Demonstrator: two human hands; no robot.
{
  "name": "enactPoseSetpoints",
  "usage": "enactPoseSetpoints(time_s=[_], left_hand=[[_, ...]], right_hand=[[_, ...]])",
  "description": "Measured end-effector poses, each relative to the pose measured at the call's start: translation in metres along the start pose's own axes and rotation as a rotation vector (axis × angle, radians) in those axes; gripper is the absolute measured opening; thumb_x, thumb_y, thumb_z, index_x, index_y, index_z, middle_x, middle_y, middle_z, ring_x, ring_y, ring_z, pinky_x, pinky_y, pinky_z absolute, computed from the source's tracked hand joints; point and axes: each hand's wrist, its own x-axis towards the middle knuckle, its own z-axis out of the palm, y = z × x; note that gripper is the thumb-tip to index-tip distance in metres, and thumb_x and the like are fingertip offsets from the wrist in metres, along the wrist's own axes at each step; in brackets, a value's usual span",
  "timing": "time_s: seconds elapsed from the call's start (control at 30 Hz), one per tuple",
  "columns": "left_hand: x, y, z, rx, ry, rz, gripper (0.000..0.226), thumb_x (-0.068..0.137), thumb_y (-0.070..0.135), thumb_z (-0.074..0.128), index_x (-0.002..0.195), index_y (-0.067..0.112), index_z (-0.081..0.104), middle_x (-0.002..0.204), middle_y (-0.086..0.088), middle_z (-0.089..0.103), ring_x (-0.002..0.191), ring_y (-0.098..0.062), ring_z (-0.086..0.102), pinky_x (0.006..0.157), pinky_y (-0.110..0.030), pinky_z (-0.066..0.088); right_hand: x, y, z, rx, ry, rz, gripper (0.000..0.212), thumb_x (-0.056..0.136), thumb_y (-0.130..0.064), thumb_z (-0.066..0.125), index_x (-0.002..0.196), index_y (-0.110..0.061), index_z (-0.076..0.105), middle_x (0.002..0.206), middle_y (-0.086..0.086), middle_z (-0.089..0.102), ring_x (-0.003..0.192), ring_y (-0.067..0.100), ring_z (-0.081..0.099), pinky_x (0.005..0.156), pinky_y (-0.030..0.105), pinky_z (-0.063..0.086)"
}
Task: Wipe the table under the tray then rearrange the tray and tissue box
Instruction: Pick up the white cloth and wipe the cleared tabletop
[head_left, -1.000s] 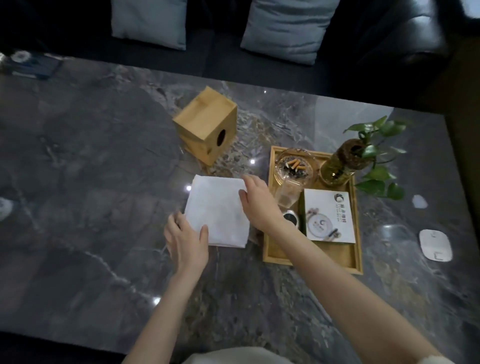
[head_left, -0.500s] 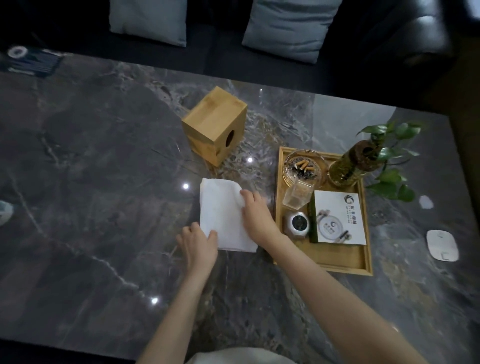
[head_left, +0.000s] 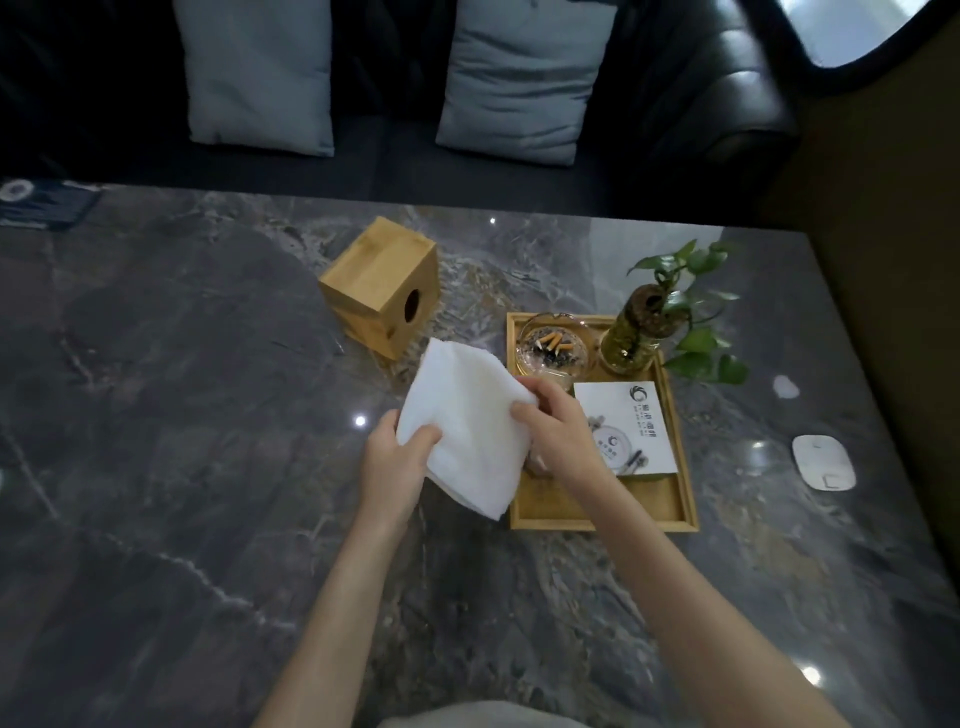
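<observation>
A folded white cloth (head_left: 462, 421) is lifted off the dark marble table (head_left: 208, 441), held between both hands. My left hand (head_left: 397, 462) grips its lower left edge and my right hand (head_left: 558, 434) pinches its right edge. Just right of the cloth lies the wooden tray (head_left: 597, 512), carrying an ashtray (head_left: 553, 351) with cigarette butts, a plant bottle (head_left: 636, 338) and a white card (head_left: 631, 421). The wooden tissue box (head_left: 382, 286) lies tipped behind the cloth, its round hole facing right. My right hand hides small items on the tray's left side.
A white flat device (head_left: 823, 461) lies near the table's right edge. A dark booklet (head_left: 44, 202) sits at the far left corner. Behind the table is a black sofa with two grey cushions (head_left: 519, 78).
The cloth, which lay flat on the table under both hands, has been folded over and picked up. Both hands now grip it in the air.
</observation>
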Motion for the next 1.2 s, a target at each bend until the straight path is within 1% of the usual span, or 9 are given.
enactPoseSetpoints(time_s=[0.27, 0.37, 0.47, 0.57, 0.7, 0.87, 0.97, 1.07, 1.2], left_hand=[[-0.053, 0.066, 0.071, -0.085, -0.248, 0.167, 0.014, 0.084, 0.008, 0.056, 0.088, 0.021, 0.059, 0.087, 0.002, 0.063, 0.08, -0.014, 0.059, 0.066, -0.027, 0.048], [-0.074, 0.078, 0.112, -0.102, -0.358, 0.19, 0.018, 0.084, 0.008, 0.055, 0.085, 0.025, 0.058, 0.085, 0.002, 0.064, 0.078, -0.015, 0.06, 0.062, -0.023, 0.049], [-0.088, 0.077, 0.148, -0.165, -0.439, 0.139, 0.017, 0.084, 0.012, 0.056, 0.095, 0.024, 0.06, 0.092, -0.002, 0.065, 0.084, -0.019, 0.061, 0.066, -0.028, 0.053], [-0.097, 0.066, 0.187, -0.197, -0.502, 0.043, 0.017, 0.084, 0.014, 0.056, 0.099, 0.021, 0.059, 0.096, -0.005, 0.064, 0.094, -0.024, 0.061, 0.078, -0.043, 0.051], [-0.098, 0.04, 0.233, -0.285, -0.562, -0.167, 0.021, 0.087, 0.008, 0.051, 0.107, 0.012, 0.055, 0.096, -0.003, 0.062, 0.09, -0.019, 0.06, 0.072, -0.03, 0.052], [-0.086, 0.007, 0.281, -0.145, -0.562, -0.25, 0.03, 0.088, 0.012, 0.051, 0.117, 0.01, 0.051, 0.109, -0.007, 0.06, 0.1, -0.023, 0.057, 0.081, -0.034, 0.052], [-0.079, -0.01, 0.306, 0.07, -0.55, -0.176, 0.031, 0.086, 0.023, 0.055, 0.115, 0.012, 0.055, 0.116, -0.008, 0.06, 0.107, -0.026, 0.056, 0.096, -0.044, 0.048], [-0.076, -0.017, 0.329, 0.138, -0.506, -0.06, 0.026, 0.092, 0.03, 0.045, 0.108, 0.014, 0.06, 0.108, -0.002, 0.063, 0.106, -0.02, 0.057, 0.088, -0.032, 0.049], [-0.054, -0.029, 0.356, 0.59, -0.303, 0.349, 0.042, 0.098, 0.028, 0.031, 0.136, 0.014, 0.041, 0.144, -0.005, 0.042, 0.134, -0.02, 0.036, 0.112, -0.034, 0.026]], right_hand=[[-0.023, 0.018, -0.08, 0.586, 0.117, 0.396, 0.022, 0.093, -0.016, 0.048, 0.107, -0.007, 0.061, 0.102, 0.011, 0.066, 0.094, 0.026, 0.061, 0.077, 0.036, 0.05], [-0.043, 0.03, -0.112, 0.857, 0.045, 0.42, 0.038, 0.095, -0.035, 0.042, 0.11, -0.006, 0.062, 0.097, 0.01, 0.071, 0.089, 0.024, 0.065, 0.077, 0.035, 0.052], [-0.064, 0.048, -0.14, 1.252, 0.018, 0.535, 0.068, 0.082, -0.062, 0.047, 0.119, -0.005, 0.055, 0.118, 0.02, 0.064, 0.112, 0.036, 0.057, 0.105, 0.046, 0.04], [-0.08, 0.06, -0.176, 1.436, 0.035, 0.514, 0.084, 0.074, -0.077, 0.042, 0.118, -0.006, 0.056, 0.109, 0.02, 0.067, 0.1, 0.038, 0.063, 0.09, 0.047, 0.05], [-0.086, 0.081, -0.225, 1.433, 0.14, 0.376, 0.078, 0.081, -0.068, 0.039, 0.117, -0.003, 0.063, 0.113, 0.02, 0.067, 0.095, 0.039, 0.067, 0.084, 0.05, 0.052], [-0.088, 0.093, -0.281, 1.398, -0.016, 0.295, 0.064, 0.08, -0.04, 0.059, 0.134, -0.008, 0.047, 0.127, 0.019, 0.059, 0.11, 0.04, 0.059, 0.093, 0.056, 0.045], [-0.086, 0.099, -0.312, 1.404, -0.135, 0.225, 0.061, 0.079, -0.032, 0.065, 0.13, -0.002, 0.05, 0.129, 0.022, 0.056, 0.118, 0.041, 0.054, 0.097, 0.054, 0.045], [-0.076, 0.097, -0.34, 1.209, -0.001, 0.275, 0.075, 0.063, -0.043, 0.077, 0.127, -0.009, 0.056, 0.126, 0.014, 0.061, 0.115, 0.032, 0.058, 0.095, 0.043, 0.048], [-0.054, 0.074, -0.373, 0.918, 0.221, 0.251, 0.051, 0.087, -0.049, 0.043, 0.103, -0.008, 0.068, 0.09, 0.009, 0.075, 0.085, 0.025, 0.07, 0.082, 0.039, 0.054]])
